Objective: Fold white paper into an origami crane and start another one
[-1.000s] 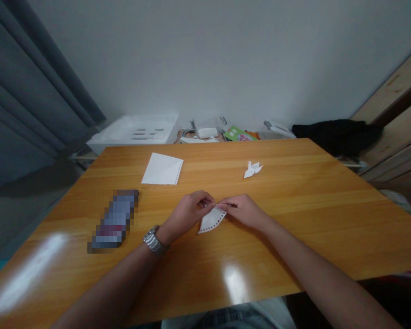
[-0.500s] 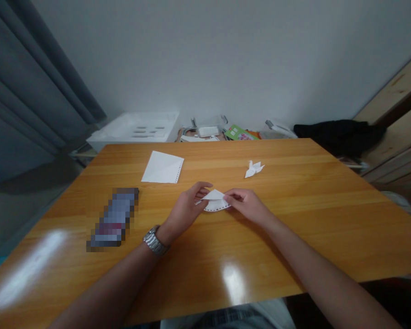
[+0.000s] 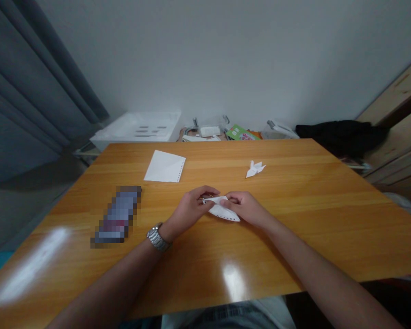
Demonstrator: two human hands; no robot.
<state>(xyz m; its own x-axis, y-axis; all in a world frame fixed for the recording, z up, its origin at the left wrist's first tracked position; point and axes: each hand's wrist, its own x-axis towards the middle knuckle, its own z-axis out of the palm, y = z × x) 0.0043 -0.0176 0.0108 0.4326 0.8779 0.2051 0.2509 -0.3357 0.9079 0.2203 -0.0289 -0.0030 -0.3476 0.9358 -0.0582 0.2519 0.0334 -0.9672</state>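
Note:
Between my two hands is a folded white paper (image 3: pixel 225 213) with a row of punched holes along its near edge. My left hand (image 3: pixel 194 205) is closed on its left end, thumb on the near side and fingers behind. My right hand (image 3: pixel 245 208) pinches the paper's right part, with the thumb pressed on the upper fold. A folded white paper crane (image 3: pixel 255 169) stands farther back on the right. Back left lies a flat white sheet (image 3: pixel 165 166) with holes down its right edge.
A wooden table (image 3: pixel 311 205) spreads under everything. A phone (image 3: pixel 118 214), blurred out, lies at the left. Beyond the far edge are a white foam tray (image 3: pixel 140 125), a green booklet (image 3: pixel 241 133) and a black cloth (image 3: pixel 342 135).
The folded paper has tilted, its right end now lower and nearer me. My right thumb has moved left onto the fold, and the peak at the top looks flatter.

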